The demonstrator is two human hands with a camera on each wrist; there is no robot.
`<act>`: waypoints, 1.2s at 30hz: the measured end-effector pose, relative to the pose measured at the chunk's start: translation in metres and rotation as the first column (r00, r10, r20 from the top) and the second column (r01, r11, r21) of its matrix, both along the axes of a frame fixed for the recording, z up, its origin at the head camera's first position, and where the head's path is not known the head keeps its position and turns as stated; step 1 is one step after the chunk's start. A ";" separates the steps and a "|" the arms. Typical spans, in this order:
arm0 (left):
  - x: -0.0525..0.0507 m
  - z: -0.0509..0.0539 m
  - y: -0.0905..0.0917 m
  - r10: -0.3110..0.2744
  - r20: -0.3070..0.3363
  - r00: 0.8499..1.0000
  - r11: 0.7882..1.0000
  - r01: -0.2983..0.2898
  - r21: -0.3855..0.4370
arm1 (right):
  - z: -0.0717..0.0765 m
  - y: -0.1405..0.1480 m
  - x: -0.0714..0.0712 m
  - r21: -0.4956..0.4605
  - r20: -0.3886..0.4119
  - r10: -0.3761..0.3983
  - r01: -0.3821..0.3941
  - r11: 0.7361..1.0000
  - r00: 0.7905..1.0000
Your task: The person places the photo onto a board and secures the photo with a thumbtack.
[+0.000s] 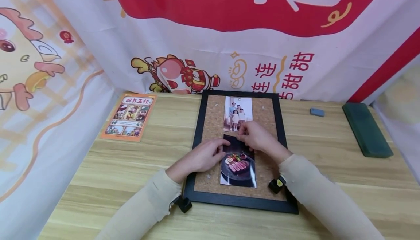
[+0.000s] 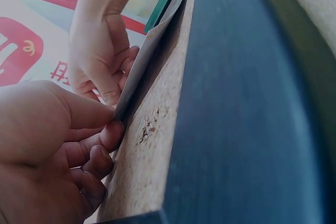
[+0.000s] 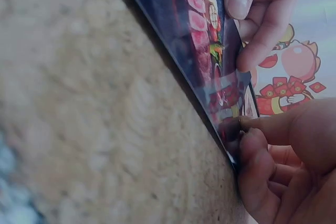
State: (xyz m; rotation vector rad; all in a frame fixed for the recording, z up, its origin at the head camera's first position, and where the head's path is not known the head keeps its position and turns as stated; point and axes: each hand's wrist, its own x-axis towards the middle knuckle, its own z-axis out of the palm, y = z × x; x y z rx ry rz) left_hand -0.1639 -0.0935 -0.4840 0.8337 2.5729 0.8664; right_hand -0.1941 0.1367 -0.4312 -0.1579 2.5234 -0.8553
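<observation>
A photo of sliced steak on a dark plate (image 1: 237, 176) lies on the lower half of a black-framed cork board (image 1: 207, 123). My left hand (image 1: 205, 155) pinches its left edge near the top; the left wrist view shows thumb and finger at the photo's edge (image 2: 137, 72), which is lifted off the cork. At the photo's top edge, my right hand (image 1: 259, 137) pinches something tiny, seemingly a pushpin (image 3: 242, 124), mostly hidden by the fingertips. Just above, a family photo (image 1: 238, 110) hangs on the board with a clear pin (image 1: 239, 99) at its top.
Clear pushpins (image 1: 263, 107) stick in the cork around the photos. An orange comic-style booklet (image 1: 128, 118) lies left on the wooden table (image 1: 164, 123). To the right are a small blue eraser-like block (image 1: 317, 112) and a dark green case (image 1: 366, 130). Printed cloth hangs behind.
</observation>
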 end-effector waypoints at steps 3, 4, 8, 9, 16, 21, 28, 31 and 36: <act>0.003 0.006 0.000 -0.016 -0.012 1.000 1.000 0.016 0.007 | -0.002 0.001 0.003 0.008 -0.017 -0.011 0.011 1.000 1.000; 0.003 0.006 0.000 -0.024 -0.019 1.000 1.000 0.024 0.009 | -0.003 0.003 0.004 0.003 -0.025 -0.010 0.010 1.000 1.000; 0.010 0.021 -0.001 -0.012 0.010 1.000 1.000 0.012 0.014 | -0.007 0.011 0.011 -0.069 -0.101 0.003 -0.010 0.998 0.995; 0.012 0.027 -0.001 0.000 0.024 1.000 1.000 0.000 0.013 | -0.007 0.015 0.014 -0.089 -0.120 0.002 -0.013 0.996 0.993; 0.018 0.054 -0.010 0.087 0.030 0.996 0.995 -0.088 0.037 | -0.003 0.041 0.036 -0.163 -0.247 -0.062 0.021 0.986 0.967; 0.015 0.063 -0.019 0.139 0.015 0.990 0.985 -0.140 0.096 | 0.003 0.056 0.047 -0.188 -0.267 -0.096 0.046 0.981 0.959; 0.013 0.077 -0.028 0.211 -0.075 0.975 0.963 -0.194 0.187 | 0.014 0.067 0.055 -0.159 -0.322 -0.146 0.099 0.982 0.936; 0.012 0.081 -0.030 0.221 -0.104 0.970 0.956 -0.194 0.219 | 0.019 0.068 0.056 -0.159 -0.349 -0.155 0.105 0.982 0.924; 0.012 0.083 -0.030 0.225 -0.093 0.970 0.955 -0.201 0.219 | 0.021 0.062 0.055 -0.165 -0.351 -0.137 0.083 0.983 0.926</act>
